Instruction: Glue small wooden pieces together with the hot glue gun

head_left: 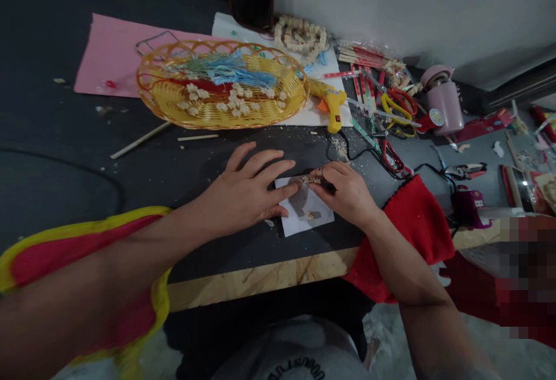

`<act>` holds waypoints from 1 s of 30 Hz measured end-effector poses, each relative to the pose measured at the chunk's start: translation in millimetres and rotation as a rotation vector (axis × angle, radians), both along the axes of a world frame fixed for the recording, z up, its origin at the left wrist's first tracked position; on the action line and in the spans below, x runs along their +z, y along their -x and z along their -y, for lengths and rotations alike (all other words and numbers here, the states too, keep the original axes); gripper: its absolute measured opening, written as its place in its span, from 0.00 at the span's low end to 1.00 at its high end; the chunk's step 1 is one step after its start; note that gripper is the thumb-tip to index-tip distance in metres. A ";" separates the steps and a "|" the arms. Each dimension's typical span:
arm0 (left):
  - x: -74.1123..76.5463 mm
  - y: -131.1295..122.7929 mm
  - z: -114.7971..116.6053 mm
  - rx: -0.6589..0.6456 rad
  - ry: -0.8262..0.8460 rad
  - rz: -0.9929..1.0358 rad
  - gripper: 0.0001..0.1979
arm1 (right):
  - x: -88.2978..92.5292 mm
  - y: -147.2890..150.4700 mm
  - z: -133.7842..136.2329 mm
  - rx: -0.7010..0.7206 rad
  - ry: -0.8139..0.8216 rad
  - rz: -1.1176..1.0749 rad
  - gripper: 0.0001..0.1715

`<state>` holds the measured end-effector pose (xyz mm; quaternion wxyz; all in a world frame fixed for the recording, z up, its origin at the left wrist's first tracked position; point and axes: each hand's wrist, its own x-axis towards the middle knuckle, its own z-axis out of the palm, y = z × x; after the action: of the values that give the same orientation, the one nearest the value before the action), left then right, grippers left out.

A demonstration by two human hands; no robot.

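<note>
Yellow basket [208,120], holding blue tassels [238,73], stands beyond the hands; glue gun [334,108] just beside it, red spool [431,120] farther right. Red cloth [417,223] lies under the right forearm. Left hand [254,186] is spread, index fingertip at a pale strip [310,180] over white paper [299,225]; right hand [350,192] pinches the strip, partly hiding it. Spool label: too small to read. Shirt lettering [299,369]: cut off, illegible.

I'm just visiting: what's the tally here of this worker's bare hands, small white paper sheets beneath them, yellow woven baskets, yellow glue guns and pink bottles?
Left hand and right hand, bare: 2
Small white paper sheet: 1
Yellow woven basket: 1
Yellow glue gun: 1
Pink bottle: 1
Total: 6
</note>
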<state>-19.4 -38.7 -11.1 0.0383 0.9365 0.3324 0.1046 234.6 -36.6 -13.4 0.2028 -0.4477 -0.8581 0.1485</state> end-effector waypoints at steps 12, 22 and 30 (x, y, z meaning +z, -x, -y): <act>0.5 1.0 -0.2 -0.012 -0.030 0.003 0.18 | 8.9 -9.7 -0.3 0.057 0.062 -0.025 0.03; -2.1 1.7 -1.4 -0.026 -0.057 -0.005 0.20 | 2.4 -10.2 -1.5 0.077 0.033 -0.038 0.01; 1.1 1.0 -0.2 -0.017 -0.036 -0.032 0.21 | 13.9 -13.0 0.0 0.050 0.106 -0.030 0.02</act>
<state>-20.4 -38.5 -10.0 0.0171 0.9414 0.3232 0.0952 247.6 -36.6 0.4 0.1879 -0.4340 -0.8568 0.2056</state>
